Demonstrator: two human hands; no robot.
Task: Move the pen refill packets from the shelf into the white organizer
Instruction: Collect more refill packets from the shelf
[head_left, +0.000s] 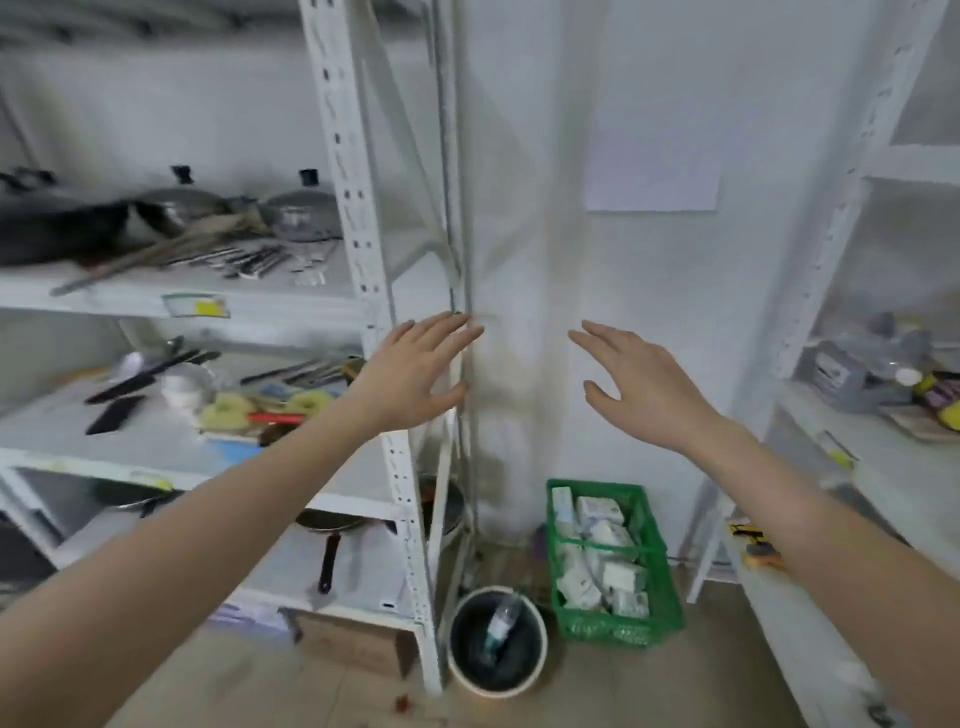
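Both arms stretched forward toward the bare white wall (597, 270) between two racks; left hand (415, 371) raised with fingers straight and spread, holding nothing, fingertips just in front of the upright post (358, 218) of the left shelf unit (171, 299); right hand (639, 384) likewise flat and splayed, empty, palm turned away toward the wall. No pen refill packets plainly identifiable anywhere, and no white organizer in view; left rack loaded with pots, lids and cutlery on the upper level, knives, a ladle, a small bowl and yellow sponges on the level below, a pan lower still; nothing there resembling stationery. Most likely place for the packets, as a judgement only: the right shelf unit (883, 415), where a blurred heap of grey and purple wrapped items (878, 374) lies at the far right, too soft to tell as packets or not. If so, packets to the right of both hands and well apart from them, roughly level with the right hand, that hand clearly the nearer; long axis of any single packet impossible to tell. Coming move therefore hinging on a swing to the right rather than a reach straight ahead. On the floor between the racks, a green crate (613, 618) of white wrapped packs and a dark bucket (496, 639) with a bottle inside, both low and near.
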